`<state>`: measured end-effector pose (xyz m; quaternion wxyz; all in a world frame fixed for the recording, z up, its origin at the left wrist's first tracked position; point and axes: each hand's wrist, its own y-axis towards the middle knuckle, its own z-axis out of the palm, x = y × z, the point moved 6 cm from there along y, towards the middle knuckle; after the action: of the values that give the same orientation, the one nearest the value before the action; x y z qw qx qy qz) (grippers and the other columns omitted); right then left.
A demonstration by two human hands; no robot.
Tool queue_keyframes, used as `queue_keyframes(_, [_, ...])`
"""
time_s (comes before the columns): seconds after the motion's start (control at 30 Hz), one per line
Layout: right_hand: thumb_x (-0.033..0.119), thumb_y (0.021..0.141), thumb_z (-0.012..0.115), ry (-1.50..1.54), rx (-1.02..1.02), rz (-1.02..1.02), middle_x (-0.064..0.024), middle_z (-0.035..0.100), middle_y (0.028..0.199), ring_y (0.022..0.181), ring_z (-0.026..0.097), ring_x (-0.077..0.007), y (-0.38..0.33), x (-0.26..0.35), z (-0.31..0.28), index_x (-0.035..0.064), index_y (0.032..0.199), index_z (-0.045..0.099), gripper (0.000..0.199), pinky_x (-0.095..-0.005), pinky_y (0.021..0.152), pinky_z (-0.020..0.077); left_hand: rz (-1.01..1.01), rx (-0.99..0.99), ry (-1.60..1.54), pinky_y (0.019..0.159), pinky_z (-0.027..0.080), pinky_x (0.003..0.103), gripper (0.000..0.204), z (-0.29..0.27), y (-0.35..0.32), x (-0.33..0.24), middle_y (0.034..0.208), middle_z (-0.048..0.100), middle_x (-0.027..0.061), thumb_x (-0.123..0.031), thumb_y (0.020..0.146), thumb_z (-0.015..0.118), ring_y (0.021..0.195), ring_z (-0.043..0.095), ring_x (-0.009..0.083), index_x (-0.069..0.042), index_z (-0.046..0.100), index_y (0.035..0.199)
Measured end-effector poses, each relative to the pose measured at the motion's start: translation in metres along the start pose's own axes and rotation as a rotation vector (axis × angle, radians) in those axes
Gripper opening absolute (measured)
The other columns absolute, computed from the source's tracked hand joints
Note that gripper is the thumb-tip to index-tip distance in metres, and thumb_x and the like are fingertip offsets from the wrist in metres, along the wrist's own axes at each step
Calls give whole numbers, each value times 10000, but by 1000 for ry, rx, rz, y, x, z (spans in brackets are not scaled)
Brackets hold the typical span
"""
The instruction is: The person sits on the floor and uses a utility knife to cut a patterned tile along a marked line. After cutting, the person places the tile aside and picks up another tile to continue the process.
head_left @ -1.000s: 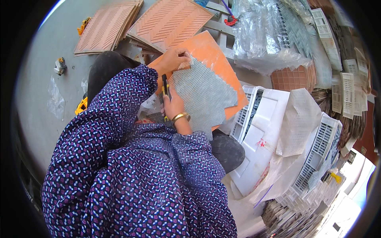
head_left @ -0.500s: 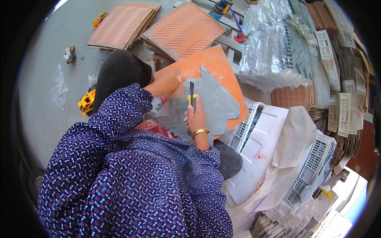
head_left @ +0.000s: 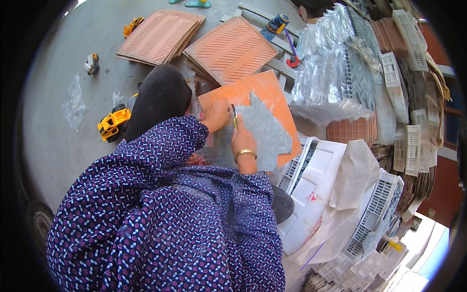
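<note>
Across my lap lies an orange board [head_left: 272, 87] with a grey mesh-textured sheet [head_left: 265, 129] on it, its edges cut in steps and points. My right hand [head_left: 243, 142] is closed round a yellow-and-black utility knife [head_left: 235, 117], its dark blade pointing away from me over the sheet's left part. Just left of the blade, my left hand [head_left: 216, 117] has its fingers curled together at the mesh's edge, seemingly pinching it. The fingertips are partly hidden. Some loose mesh drapes below that hand toward my lap.
Stacks of terracotta panels [head_left: 231, 48] with herringbone grooves stand ahead. To the right are plastic-wrapped sheets [head_left: 331, 73], a white crate [head_left: 311, 180] and piled trays [head_left: 374, 214]. A yellow toy truck [head_left: 114, 122] sits on the floor at left. A blue bottle [head_left: 275, 27] stands at the back.
My left hand has moved in close beside the blade, and the mesh no longer stretches up over it. The knife has tilted and turned edge-on. The whole view has shifted slightly.
</note>
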<state>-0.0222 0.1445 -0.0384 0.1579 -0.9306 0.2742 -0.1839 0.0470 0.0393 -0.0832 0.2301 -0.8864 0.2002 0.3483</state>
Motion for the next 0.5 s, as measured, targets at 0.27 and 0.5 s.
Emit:
queue_keyframes(0.27, [166, 831, 447, -87, -18, 95, -205, 588, 712, 642, 584, -363, -6, 12, 2, 168, 1308, 260, 513, -451, 532, 458, -15, 0, -23, 567, 427, 386, 81, 7, 3, 2, 669, 594, 147, -138, 684, 558, 655, 580, 297, -77, 611, 682])
queue_keyframes(0.5, [163, 825, 457, -68, -43, 68, -201, 584, 686, 605, 577, -365, -19, 6, 9, 166, 1308, 253, 524, -450, 520, 453, -56, -31, -83, 555, 428, 390, 94, 10, 1, 9, 643, 584, 153, -144, 683, 562, 626, 574, 309, -72, 599, 637])
